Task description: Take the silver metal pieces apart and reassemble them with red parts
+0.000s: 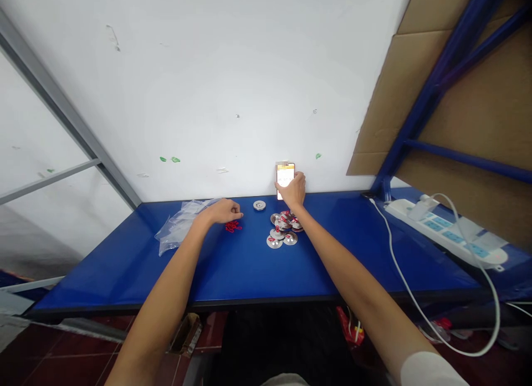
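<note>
My right hand [294, 190] is wrapped round the lower part of a phone [285, 175] that stands upright against the wall, its screen lit. My left hand [226, 210] rests low over the table with its fingers curled, beside a small bunch of red cords [233, 226]. Whether anything is between those fingers is hidden. Under my left wrist and to its left lie clear plastic bags [174, 231]. Between my hands sits one round metal disc [259, 205]. Several shiny discs with red loops form a pile [282, 228] below my right hand.
The blue table [249, 275] meets a white wall [233, 87] at its back edge. A white power strip [449, 231] lies at the right, its cable [399, 253] looping over the front edge. Blue metal framing [419, 103] and cardboard [374, 109] stand on the right.
</note>
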A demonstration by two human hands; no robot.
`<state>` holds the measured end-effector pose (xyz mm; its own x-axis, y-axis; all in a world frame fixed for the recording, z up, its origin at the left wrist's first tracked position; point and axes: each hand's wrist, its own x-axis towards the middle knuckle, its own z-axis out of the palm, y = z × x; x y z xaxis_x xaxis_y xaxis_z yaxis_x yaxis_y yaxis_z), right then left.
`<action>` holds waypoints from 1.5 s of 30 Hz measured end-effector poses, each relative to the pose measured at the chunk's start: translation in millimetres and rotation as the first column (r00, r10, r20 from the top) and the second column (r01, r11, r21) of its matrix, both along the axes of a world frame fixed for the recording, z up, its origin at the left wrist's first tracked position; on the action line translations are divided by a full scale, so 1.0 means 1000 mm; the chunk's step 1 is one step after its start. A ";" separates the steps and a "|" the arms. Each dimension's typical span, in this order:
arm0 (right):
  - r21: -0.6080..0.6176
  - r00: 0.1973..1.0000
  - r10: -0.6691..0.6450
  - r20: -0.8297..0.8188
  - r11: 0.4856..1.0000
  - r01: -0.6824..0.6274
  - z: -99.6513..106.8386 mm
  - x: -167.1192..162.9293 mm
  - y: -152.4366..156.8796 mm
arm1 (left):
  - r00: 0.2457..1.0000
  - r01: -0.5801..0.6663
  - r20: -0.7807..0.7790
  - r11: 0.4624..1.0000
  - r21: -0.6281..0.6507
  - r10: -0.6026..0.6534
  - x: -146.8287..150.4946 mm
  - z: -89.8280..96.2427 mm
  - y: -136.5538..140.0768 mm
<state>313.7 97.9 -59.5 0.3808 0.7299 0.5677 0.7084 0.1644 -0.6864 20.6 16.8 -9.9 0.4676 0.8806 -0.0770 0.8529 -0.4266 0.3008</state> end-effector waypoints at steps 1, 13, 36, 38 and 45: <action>-0.007 1.000 0.000 -0.004 1.000 0.000 0.001 0.000 0.000 | 1.000 -0.001 0.002 1.000 0.000 0.001 0.000 -0.001 0.001; -0.057 0.999 0.036 -0.029 0.998 -0.037 0.002 0.001 -0.002 | 0.999 0.001 0.042 1.000 0.007 -0.002 -0.001 -0.005 0.002; -0.159 0.873 0.291 0.391 0.956 -0.247 0.025 0.060 -0.050 | 0.994 0.037 0.097 0.987 0.155 -0.052 0.029 -0.010 -0.006; -0.153 0.891 0.259 0.373 0.964 -0.217 0.026 0.060 -0.049 | 0.992 0.040 0.108 0.981 0.190 -0.062 0.035 -0.013 -0.006; -0.171 0.875 0.312 0.371 0.949 -0.266 0.025 0.063 -0.050 | 0.976 0.028 0.197 0.951 0.309 -0.093 0.052 -0.017 -0.013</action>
